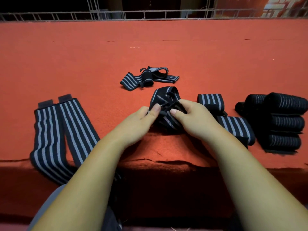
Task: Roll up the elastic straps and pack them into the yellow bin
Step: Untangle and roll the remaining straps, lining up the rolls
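Partly hidden strap (pixel 164 95), left hand (pixel 141 120), right hand (pixel 193 117)

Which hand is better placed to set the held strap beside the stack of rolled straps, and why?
Right, probably. Both hands pinch the strap, but the stack of rolled straps lies on the side of the right hand; the left hand would have to cross over.

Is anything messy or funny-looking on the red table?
Yes. The loose strap at the middle back is half unrolled and tangled, unlike the neat rolls on the right. The red cloth looks torn near its front edge.
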### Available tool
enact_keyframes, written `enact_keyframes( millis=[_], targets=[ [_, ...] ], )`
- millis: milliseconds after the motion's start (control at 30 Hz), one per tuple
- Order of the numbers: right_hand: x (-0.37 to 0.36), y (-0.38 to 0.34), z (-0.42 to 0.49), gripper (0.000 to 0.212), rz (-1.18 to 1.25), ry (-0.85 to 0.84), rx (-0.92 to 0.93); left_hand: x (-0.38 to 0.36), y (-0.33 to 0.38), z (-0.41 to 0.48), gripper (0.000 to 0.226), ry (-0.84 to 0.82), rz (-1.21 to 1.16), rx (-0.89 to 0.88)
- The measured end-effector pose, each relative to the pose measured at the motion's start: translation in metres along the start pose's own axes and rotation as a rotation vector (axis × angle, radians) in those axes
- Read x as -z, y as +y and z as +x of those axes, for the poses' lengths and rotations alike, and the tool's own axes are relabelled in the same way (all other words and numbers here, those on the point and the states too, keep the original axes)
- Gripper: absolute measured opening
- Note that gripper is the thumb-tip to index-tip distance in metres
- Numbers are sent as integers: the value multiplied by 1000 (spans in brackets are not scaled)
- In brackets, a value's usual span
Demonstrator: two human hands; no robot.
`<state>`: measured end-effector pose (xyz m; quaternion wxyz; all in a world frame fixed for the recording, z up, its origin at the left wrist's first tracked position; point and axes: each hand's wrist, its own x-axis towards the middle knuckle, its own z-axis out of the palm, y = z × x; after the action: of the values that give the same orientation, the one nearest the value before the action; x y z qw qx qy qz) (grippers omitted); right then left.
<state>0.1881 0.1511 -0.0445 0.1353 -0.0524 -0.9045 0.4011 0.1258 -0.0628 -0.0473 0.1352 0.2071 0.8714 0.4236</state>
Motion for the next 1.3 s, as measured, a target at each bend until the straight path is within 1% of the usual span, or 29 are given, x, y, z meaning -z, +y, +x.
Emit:
enact_keyframes(
  millis=[33, 67, 167, 233, 300, 333, 400, 433, 500, 533, 600, 633, 667, 733, 800, 833, 867, 900, 933, 967, 1000, 1033, 1067, 1100, 1167, 1200, 1300],
  targets=[
    [0, 0, 0, 14, 34, 18, -34, 0, 1, -1, 87, -21, -9, -8],
    [0, 0, -1, 15, 84, 28, -71, 0, 2, -2, 89, -32, -14, -26],
    [3, -2, -5, 19, 215, 37, -142, -2, 3, -1, 78, -45, 62, -62],
    [2, -6, -7, 20, 236, 52, -145, -5, 3, -1, 73, -66, 125, -93],
    [-2, -9, -7, 21, 229, 109, -163, -7, 2, -1, 70, -85, 175, -125],
    [0, -11, -6, 24, 275, 162, -190, -7, 1, -1, 67, -90, 204, -137],
    [12, -9, -1, 31, 455, 336, -229, -10, 1, 0, 59, -90, 254, -155],
    [24, -10, -1, 30, 476, 421, -215, -13, 1, 1, 54, -85, 290, -161],
    [44, -14, -3, 27, 458, 521, -157, -18, -1, 4, 46, -69, 449, -195],
    [48, -13, -6, 29, 485, 540, -143, -22, -2, 3, 49, -73, 541, -219],
    [45, -9, -11, 29, 576, 492, -176, -32, -6, 3, 59, -43, 645, -248],
    [40, -9, -14, 23, 595, 464, -193, -36, -6, 5, 55, 19, 654, -248],
    [36, -8, -14, 18, 589, 442, -214, -39, -6, 7, 44, 89, 643, -240],
    [33, -7, -16, 18, 578, 417, -243, -43, -3, 11, 26, 209, 584, -197],
    [35, -8, -17, 19, 598, 417, -237, -39, 1, 16, 25, 295, 496, -144],
    [35, -7, -18, 18, 602, 417, -232, -36, 3, 16, 31, 343, 404, -119],
    [35, -6, -18, 19, 599, 412, -232, -33, 6, 17, 36, 373, 257, -83],
    [33, -4, -17, 20, 595, 405, -228, -31, 7, 20, 33, 376, 58, -48],
    [31, -2, -17, 22, 585, 396, -222, -30, 9, 23, 23, 345, -181, -21],
    [29, -1, -16, 24, 563, 386, -213, -30, 11, 25, 15, 258, -390, -14],
    [27, -1, -16, 25, 533, 371, -204, -32, 12, 28, 33, 158, -534, -47],
    [25, -1, -16, 25, 506, 356, -193, -34, 15, 29, 53, 74, -626, -75],
    [24, -2, -15, 25, 489, 340, -180, -36, 19, 29, 63, 22, -681, -103],
    [23, -4, -16, 26, 471, 330, -164, -35, 27, 25, 58, -4, -727, -123],
    [24, -6, -16, 29, 420, 303, -139, -35, 38, 22, 33, -11, -853, -123],
    [25, -6, -16, 30, 390, 287, -128, -35, 44, 19, 31, -31, -901, -106],
    [28, -7, -17, 32, 325, 246, -113, -32, 48, 12, 32, -41, -801, -141]
  ],
)
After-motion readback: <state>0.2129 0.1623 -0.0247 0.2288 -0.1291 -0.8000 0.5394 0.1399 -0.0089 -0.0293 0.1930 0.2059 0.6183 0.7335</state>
